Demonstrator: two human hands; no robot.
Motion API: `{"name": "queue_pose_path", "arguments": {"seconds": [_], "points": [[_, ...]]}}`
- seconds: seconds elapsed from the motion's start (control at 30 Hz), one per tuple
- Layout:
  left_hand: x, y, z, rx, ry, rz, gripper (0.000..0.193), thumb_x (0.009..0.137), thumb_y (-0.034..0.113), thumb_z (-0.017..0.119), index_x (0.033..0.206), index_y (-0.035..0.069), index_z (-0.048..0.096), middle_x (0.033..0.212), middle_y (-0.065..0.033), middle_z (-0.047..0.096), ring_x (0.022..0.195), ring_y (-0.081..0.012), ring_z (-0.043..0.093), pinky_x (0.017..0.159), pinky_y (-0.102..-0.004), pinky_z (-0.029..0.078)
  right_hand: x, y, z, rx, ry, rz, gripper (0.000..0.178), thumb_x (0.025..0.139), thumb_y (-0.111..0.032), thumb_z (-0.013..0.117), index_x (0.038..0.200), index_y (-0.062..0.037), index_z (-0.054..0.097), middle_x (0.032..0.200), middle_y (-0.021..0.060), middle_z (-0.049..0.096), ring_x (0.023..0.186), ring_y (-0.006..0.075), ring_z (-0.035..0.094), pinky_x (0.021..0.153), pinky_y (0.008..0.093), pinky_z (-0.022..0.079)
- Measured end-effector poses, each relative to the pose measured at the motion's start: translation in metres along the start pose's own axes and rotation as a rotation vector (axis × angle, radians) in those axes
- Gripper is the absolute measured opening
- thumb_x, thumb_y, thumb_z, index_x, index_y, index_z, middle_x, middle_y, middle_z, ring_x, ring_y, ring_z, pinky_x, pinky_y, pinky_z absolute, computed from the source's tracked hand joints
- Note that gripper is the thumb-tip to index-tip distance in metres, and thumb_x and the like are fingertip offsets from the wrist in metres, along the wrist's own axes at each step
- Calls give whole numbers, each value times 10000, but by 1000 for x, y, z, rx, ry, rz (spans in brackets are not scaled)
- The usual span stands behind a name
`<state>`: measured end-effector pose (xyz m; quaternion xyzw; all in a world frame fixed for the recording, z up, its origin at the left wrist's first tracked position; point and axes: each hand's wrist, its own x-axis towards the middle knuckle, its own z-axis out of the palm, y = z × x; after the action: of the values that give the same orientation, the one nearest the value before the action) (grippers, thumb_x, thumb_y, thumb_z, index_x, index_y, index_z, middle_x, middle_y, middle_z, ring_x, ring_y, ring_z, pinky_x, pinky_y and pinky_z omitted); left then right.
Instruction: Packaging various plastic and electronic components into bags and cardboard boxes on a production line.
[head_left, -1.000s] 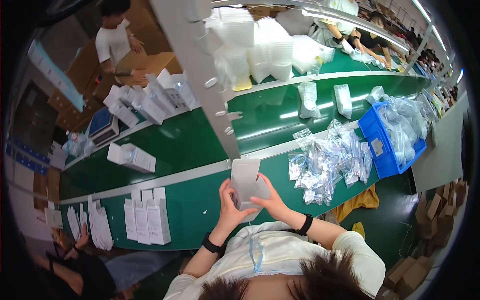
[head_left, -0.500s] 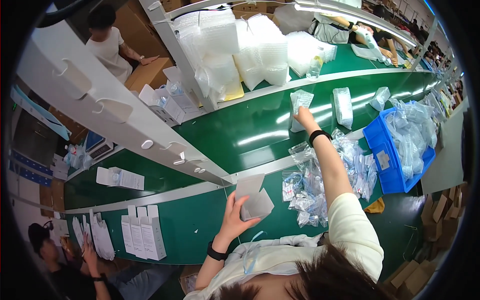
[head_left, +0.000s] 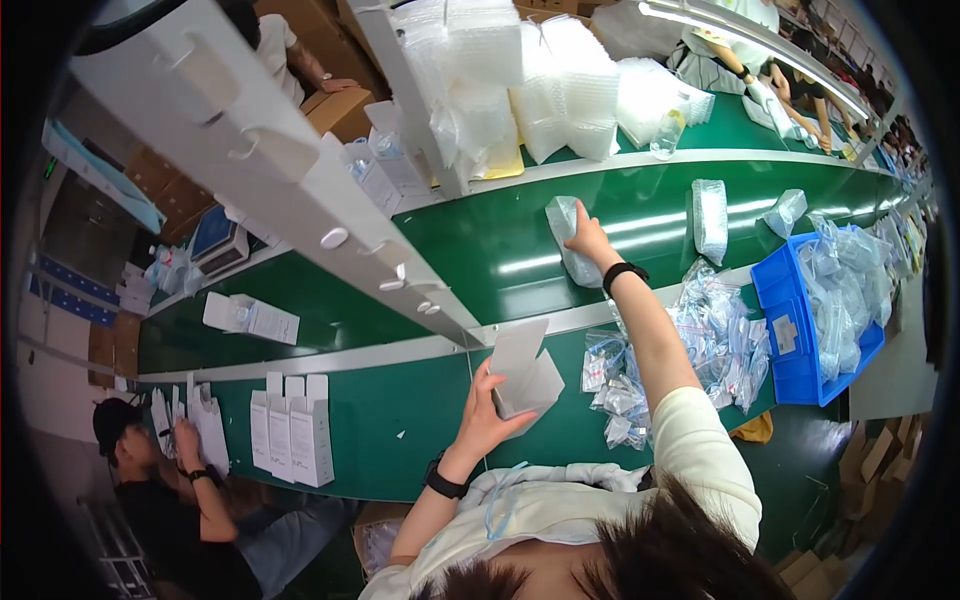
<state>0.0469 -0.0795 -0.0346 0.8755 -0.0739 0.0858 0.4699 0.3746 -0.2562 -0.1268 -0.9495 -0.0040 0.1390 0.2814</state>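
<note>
My left hand is wrapped round an open white carton, its flap raised, above the near green tabletop. Across the metal rail my right hand grips a bubble-wrapped package on the green conveyor belt. The fingers cover part of that package, and what lies inside the wrap cannot be made out. Further right on the belt lie a second bubble-wrapped package and a smaller clear bag. Beside my right forearm a heap of small clear plastic packets covers the tabletop.
A blue bin of clear bags stands at right. Several upright white cartons are at left, and another open carton lies on the belt. A white post slants across. Bubble-wrap stacks stand behind; co-workers sit around.
My right hand has moved left along the belt, and the bubble-wrapped package has shifted and tilted with it. The left hand still holds the carton. The view has turned slightly.
</note>
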Motion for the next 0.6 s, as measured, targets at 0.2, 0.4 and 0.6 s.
{"name": "queue_pose_path", "arguments": {"seconds": [0.2, 0.4, 0.6], "points": [[-12, -13, 5, -189, 150, -75, 745, 568, 117, 791, 1020, 98, 199, 1302, -247, 256, 1124, -347, 400, 912, -416, 352, -107, -20, -65, 1404, 14, -337, 840, 658, -7, 600, 1337, -153, 127, 1199, 112, 388, 1066, 259, 446, 838, 401, 439], [-15, -13, 10, -220, 158, 15, 750, 566, 118, 798, 995, 98, 183, 1297, -230, 256, 1145, -310, 370, 940, -398, 320, -260, -77, -87, 1812, 279, -310, 784, 685, 8, 608, 1311, -111, 152, 1210, 120, 355, 1102, 235, 401, 908, 365, 380], [-28, -12, 22, -179, 223, 19, 732, 572, 121, 792, 989, 78, 193, 1289, -252, 253, 1091, -333, 416, 876, -409, 371, -319, -103, -4, 942, 598, -380, 771, 644, -33, 677, 1272, -111, 236, 1213, 153, 348, 1150, 302, 349, 949, 414, 317]]}}
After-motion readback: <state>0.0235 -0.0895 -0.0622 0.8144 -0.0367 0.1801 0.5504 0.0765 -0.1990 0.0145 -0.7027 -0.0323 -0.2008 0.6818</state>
